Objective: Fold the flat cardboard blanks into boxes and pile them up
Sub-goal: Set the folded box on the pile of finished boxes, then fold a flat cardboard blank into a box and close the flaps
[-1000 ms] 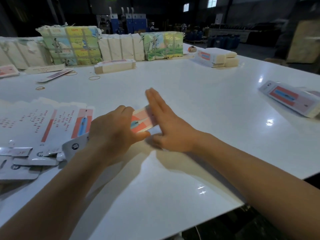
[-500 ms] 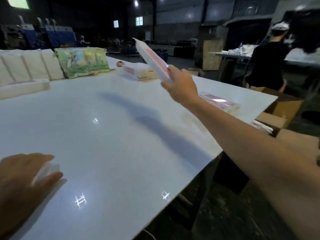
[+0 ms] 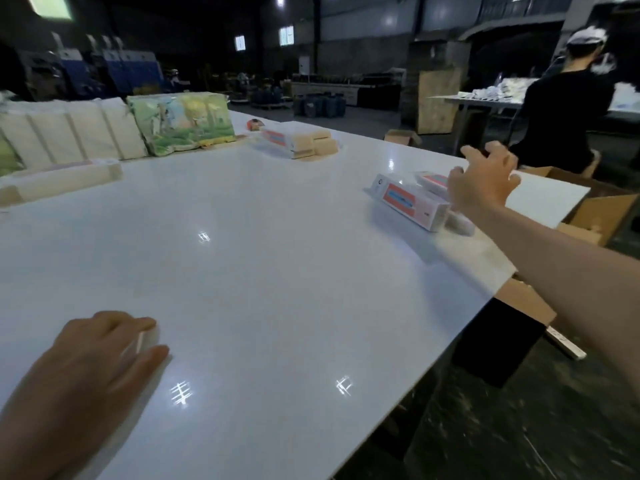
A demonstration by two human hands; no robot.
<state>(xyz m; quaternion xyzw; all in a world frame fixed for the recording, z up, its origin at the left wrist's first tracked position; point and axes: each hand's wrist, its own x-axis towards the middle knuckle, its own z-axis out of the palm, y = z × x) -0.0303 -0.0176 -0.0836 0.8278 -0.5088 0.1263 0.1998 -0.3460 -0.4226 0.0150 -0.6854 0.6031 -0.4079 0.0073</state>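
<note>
Two folded boxes (image 3: 410,201) (right hand (image 3: 483,183) above)

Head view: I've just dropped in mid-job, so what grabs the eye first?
The right hand, fingers spread, hangs over two folded red-and-white boxes near the white table's right edge. The left hand rests near the front edge, its grip around something pale. Wrapped bundles line the far left side.

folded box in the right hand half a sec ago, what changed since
The right hand let go of the folded box, which now lies on the table near its right edge beside another box. The hand hangs open above them. The left hand stays low on the table, its grip on something white.
</note>
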